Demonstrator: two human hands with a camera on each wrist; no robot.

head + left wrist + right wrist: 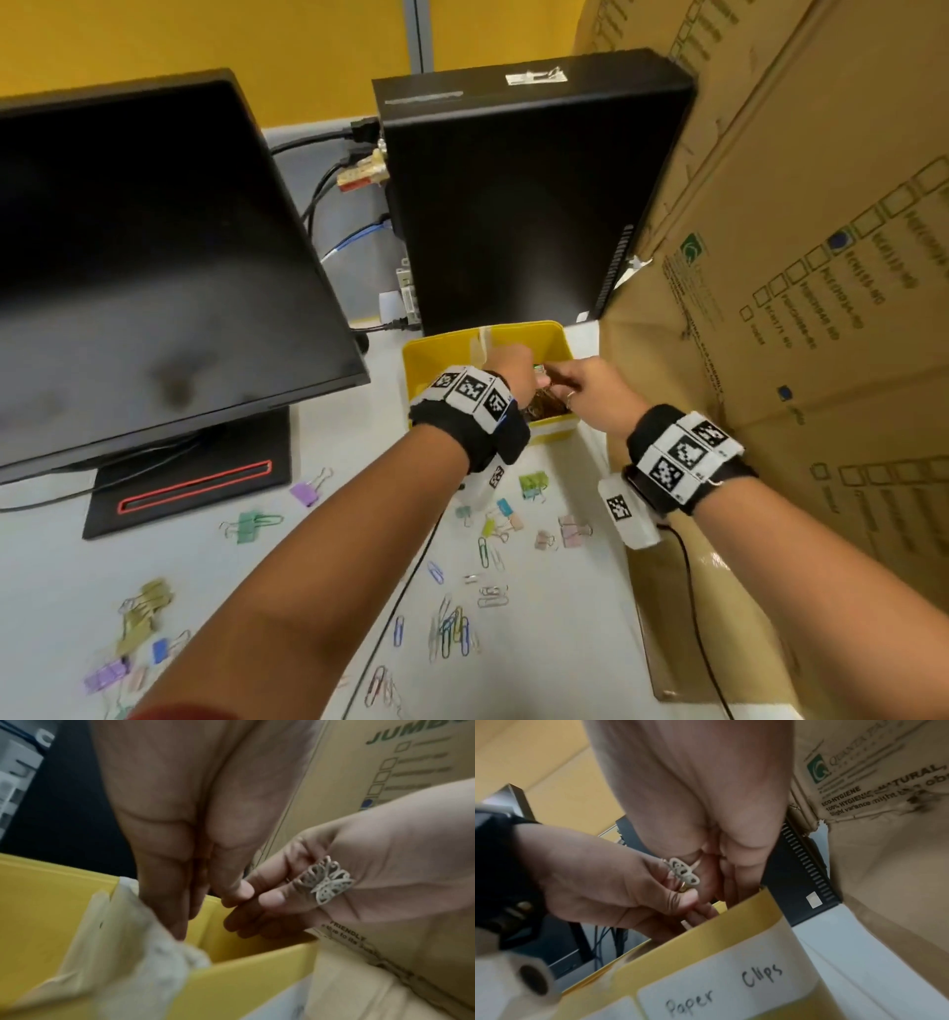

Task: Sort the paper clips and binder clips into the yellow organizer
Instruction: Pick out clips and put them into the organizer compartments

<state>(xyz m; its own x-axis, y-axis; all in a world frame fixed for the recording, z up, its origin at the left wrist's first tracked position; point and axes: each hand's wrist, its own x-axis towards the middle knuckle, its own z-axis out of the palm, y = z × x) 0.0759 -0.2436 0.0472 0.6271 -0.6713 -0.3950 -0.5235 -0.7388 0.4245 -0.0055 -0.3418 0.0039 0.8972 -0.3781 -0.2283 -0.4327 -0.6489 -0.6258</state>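
The yellow organizer (513, 331) (51, 902) (744, 923) stands in front of the black computer case. A taped divider (128, 943) splits it, and a white label (721, 992) on its front reads "Paper Clips". Brownish clips (544, 406) lie in its near right compartment. My left hand (513, 367) (195, 898) and right hand (580, 383) (721, 886) meet over that compartment with fingers curled and touching. The right hand wears a butterfly ring (326, 882). What either hand holds is hidden. Loose paper clips (454, 627) and pastel binder clips (534, 483) lie on the white desk.
A black monitor (154, 257) stands at the left and a black computer case (513, 195) behind the organizer. Cardboard boxes (770, 257) wall in the right side. More binder clips (251, 524) lie near the monitor base and at the near left (144, 611). A black cable (688, 591) trails from my right wrist.
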